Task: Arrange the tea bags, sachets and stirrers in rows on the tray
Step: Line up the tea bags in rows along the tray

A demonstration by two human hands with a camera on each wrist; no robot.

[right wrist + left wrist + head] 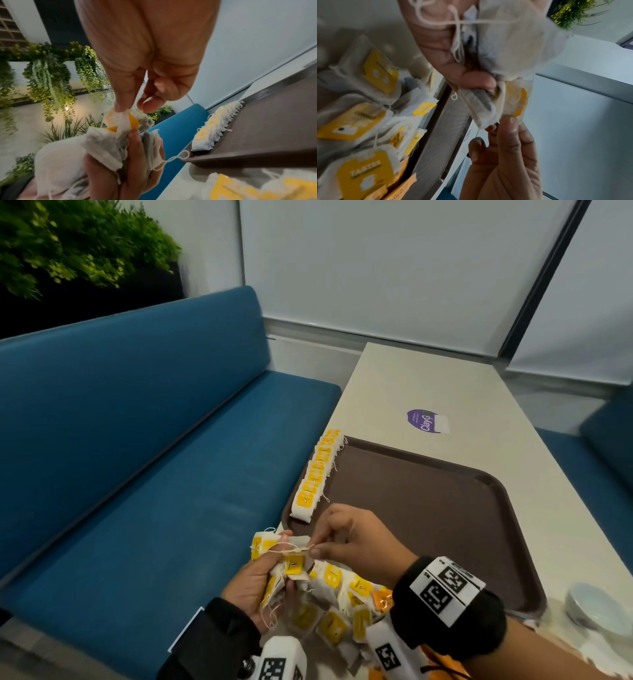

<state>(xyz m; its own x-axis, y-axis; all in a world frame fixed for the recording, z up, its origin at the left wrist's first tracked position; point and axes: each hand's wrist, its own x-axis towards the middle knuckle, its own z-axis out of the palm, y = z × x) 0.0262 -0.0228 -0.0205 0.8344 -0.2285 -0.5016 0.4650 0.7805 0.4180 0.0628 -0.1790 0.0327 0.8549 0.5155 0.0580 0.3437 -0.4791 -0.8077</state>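
A brown tray (428, 501) lies on the white table. Along its left edge stands a row of tea bags (317, 475) with yellow tags, seen again in the right wrist view as the same row of tea bags (216, 125). My left hand (263, 580) grips a bunch of tea bags (281, 559) near the tray's front left corner; the bunch of tea bags (496, 47) fills the left wrist view. My right hand (342, 537) pinches one tea bag (123, 120) at the top of that bunch. A loose pile of tea bags (339, 604) lies under both hands.
An orange sachet (382, 601) shows in the pile. A white bowl (596, 611) sits at the table's front right. A purple sticker (426, 421) is beyond the tray. A blue bench (154, 457) runs along the left of the table.
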